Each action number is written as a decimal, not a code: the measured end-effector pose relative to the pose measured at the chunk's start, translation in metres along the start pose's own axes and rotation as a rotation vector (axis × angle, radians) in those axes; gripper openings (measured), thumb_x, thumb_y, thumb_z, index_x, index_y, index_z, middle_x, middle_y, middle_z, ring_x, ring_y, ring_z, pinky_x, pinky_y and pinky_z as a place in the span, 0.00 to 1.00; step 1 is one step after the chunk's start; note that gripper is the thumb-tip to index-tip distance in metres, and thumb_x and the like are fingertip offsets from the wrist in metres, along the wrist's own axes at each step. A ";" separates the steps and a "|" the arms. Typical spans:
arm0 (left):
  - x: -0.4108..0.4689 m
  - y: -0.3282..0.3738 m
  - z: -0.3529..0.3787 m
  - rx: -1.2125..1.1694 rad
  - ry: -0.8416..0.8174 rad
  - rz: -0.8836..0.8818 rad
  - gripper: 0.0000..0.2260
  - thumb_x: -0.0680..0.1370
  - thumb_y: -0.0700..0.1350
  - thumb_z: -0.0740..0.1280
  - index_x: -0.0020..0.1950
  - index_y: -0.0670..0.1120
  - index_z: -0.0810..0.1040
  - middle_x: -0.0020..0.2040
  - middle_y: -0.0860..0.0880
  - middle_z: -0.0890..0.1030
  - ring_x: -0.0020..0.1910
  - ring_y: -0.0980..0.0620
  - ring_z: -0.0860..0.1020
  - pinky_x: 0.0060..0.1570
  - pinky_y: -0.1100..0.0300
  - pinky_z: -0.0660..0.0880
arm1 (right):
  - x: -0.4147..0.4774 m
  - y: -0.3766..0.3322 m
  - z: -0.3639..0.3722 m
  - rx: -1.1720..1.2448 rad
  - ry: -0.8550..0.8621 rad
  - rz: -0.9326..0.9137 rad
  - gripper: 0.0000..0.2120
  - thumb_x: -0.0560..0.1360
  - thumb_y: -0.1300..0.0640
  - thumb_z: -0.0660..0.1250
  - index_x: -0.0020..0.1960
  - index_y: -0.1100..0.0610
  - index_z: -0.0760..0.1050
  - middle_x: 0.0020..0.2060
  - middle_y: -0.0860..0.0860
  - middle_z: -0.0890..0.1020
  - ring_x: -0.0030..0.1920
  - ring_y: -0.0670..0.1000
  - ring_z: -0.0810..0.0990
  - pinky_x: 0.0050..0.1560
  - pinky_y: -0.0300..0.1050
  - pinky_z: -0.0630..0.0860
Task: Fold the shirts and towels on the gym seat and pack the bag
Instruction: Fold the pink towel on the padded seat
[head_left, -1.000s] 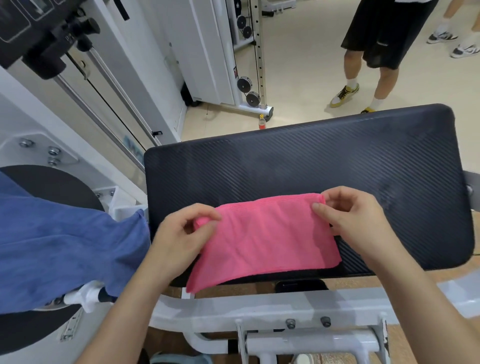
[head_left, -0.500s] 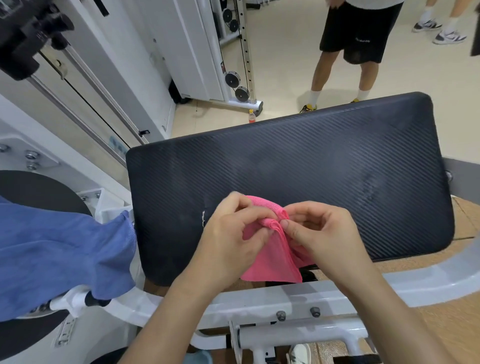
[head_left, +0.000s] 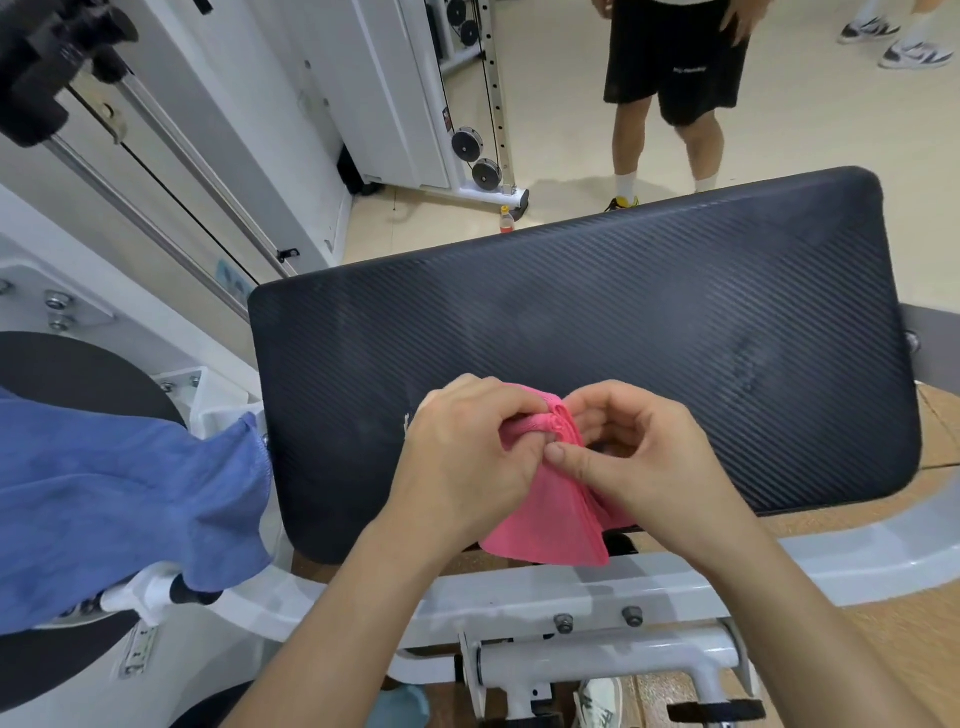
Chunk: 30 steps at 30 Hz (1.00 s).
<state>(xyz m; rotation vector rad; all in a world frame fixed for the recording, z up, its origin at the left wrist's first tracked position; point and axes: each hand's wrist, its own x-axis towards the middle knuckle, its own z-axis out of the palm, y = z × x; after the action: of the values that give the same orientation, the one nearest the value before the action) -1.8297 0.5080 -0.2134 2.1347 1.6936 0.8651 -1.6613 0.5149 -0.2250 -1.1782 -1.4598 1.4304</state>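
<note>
Seat (head_left: 623, 332), black and ribbed, fills the middle of your view, its top bare apart from where your hands work at the near edge; white frame (head_left: 597, 587) runs under it, two bolts showing just below the near edge. Blue cloth (head_left: 114, 499) hangs bunched over the machine on your left, just beside the seat's left end, not on it. A bystander in black shorts (head_left: 675, 57) stands on the floor beyond the far edge; a small bottle (head_left: 506, 221) stands on the floor near the far-left corner. Your left hand (head_left: 467, 457) and right hand (head_left: 644, 462) meet over the near edge, thumbs touching; both have fingers closed in a pinch on the pink towel (head_left: 550, 525). Towel is gathered, its top edges bunched together between your fingertips; the rest hangs in a narrow flap down past the seat's near edge, in front of the frame. Whether its lower end touches the frame, you cannot tell from here.
</note>
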 end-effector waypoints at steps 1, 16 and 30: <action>0.000 0.000 0.001 -0.012 -0.009 -0.014 0.06 0.70 0.51 0.67 0.45 0.57 0.81 0.38 0.64 0.77 0.42 0.60 0.74 0.47 0.51 0.75 | 0.002 0.001 -0.001 -0.003 0.001 -0.007 0.09 0.68 0.61 0.77 0.46 0.53 0.81 0.40 0.50 0.84 0.43 0.53 0.82 0.46 0.49 0.80; -0.027 -0.053 -0.002 -0.005 -0.404 -0.352 0.11 0.72 0.60 0.70 0.46 0.55 0.81 0.42 0.53 0.79 0.45 0.60 0.74 0.47 0.61 0.73 | 0.042 0.021 -0.013 -0.622 0.035 -0.212 0.04 0.79 0.57 0.61 0.53 0.49 0.71 0.47 0.45 0.78 0.50 0.48 0.76 0.50 0.52 0.73; 0.021 -0.047 0.024 -0.487 -0.065 -0.424 0.05 0.77 0.49 0.69 0.50 0.50 0.79 0.43 0.57 0.81 0.43 0.61 0.78 0.45 0.63 0.76 | 0.083 0.004 -0.026 -0.802 -0.428 -0.116 0.18 0.74 0.45 0.68 0.60 0.45 0.67 0.45 0.42 0.79 0.44 0.44 0.78 0.45 0.48 0.76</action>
<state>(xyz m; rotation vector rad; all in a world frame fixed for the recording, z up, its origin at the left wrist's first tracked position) -1.8489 0.5444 -0.2523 1.4083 1.6096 0.9430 -1.6596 0.6011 -0.2335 -1.2403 -2.5014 1.0657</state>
